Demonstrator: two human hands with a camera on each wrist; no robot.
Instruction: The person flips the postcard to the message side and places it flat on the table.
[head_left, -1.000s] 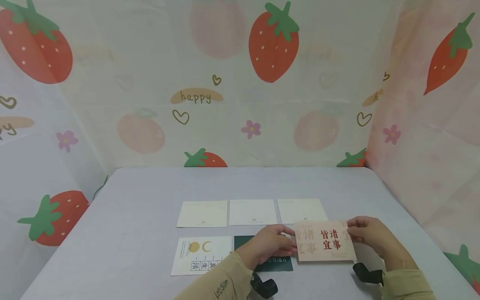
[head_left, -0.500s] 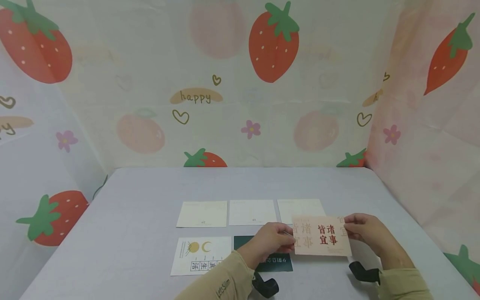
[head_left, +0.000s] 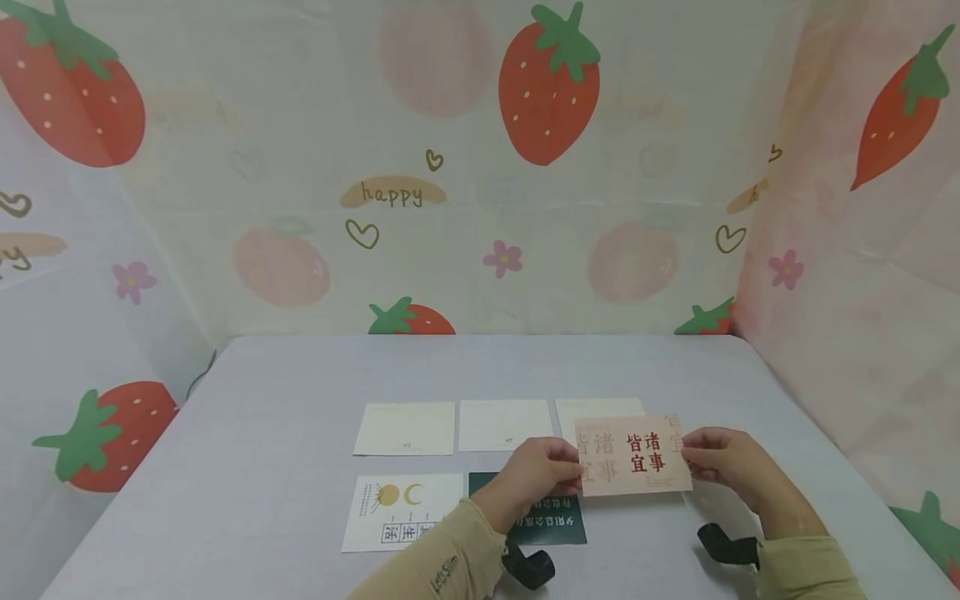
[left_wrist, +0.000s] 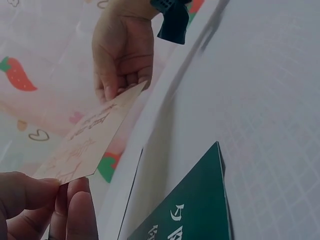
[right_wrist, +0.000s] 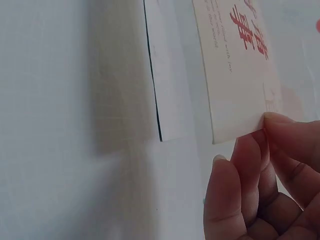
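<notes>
Both hands hold a pale pink postcard (head_left: 633, 482) with red Chinese characters, raised off the table and tilted toward me. My left hand (head_left: 531, 479) pinches its left edge between thumb and fingers, as the left wrist view shows on the card (left_wrist: 85, 145). At the opposite edge, my right hand (head_left: 731, 467) pinches a corner between thumb and fingertips. Beneath my left forearm lies a dark green card (head_left: 551, 529) with white lettering, partly hidden. A white card (head_left: 600, 407) in the back row is partly covered by the raised postcard in the head view.
Two more pale cards, one cream (head_left: 405, 425) and one white (head_left: 504, 423), lie in the back row. A white sun-and-moon card (head_left: 408, 507) lies at front left, partly behind the sleeve (head_left: 442, 554). Strawberry-printed cloth (head_left: 300, 167) encloses the white table (head_left: 247, 450).
The pink postcard has risen from close over the table and shifted left and away from me, carried by both hands. The other cards have stayed put.
</notes>
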